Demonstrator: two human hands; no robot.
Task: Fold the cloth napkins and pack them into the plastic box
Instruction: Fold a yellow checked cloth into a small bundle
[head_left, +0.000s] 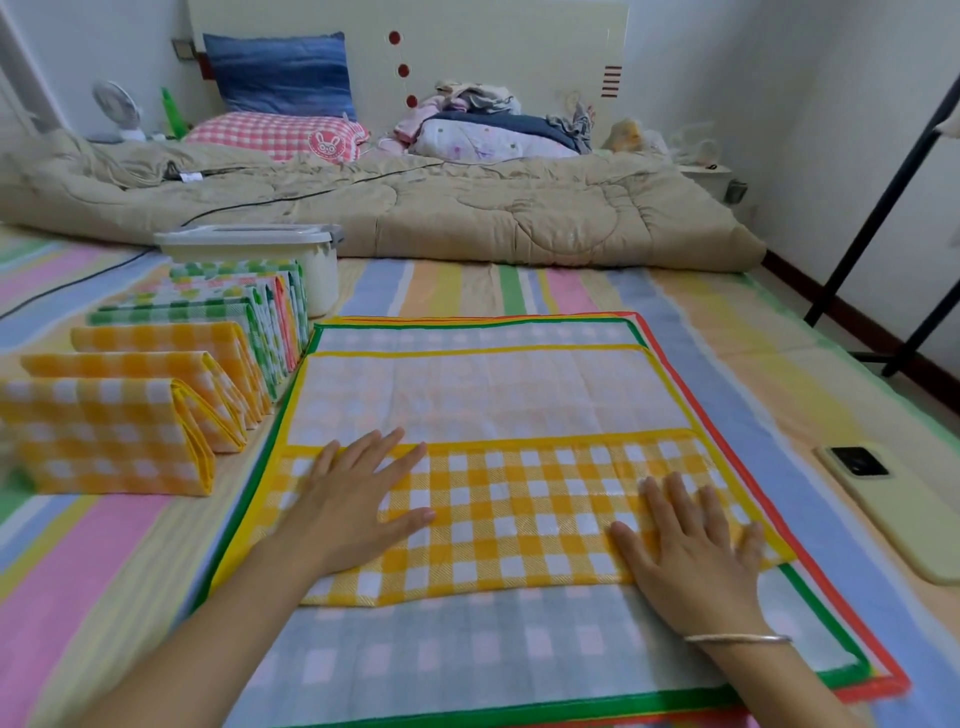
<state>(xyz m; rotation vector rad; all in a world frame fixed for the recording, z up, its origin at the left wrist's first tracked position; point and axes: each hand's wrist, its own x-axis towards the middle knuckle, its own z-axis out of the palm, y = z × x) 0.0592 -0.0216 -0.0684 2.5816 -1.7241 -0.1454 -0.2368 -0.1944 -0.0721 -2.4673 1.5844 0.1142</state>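
From the head view, both the left hand (358, 499) and right hand (691, 540) press flat, fingers straight, on the yellow napkin (498, 499)'s near folded band, which runs left to right; its unfolded part lies beyond the fingertips, plastic box (260, 249) far left

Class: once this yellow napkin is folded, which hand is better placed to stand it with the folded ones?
Probably the left hand: the folded napkins stand on its side; the right hand would cross over.

yellow napkin (519, 519): partly folded, atop flat stack (467, 649) | folded napkins (119, 431): row left | plastic box (249, 238): behind row
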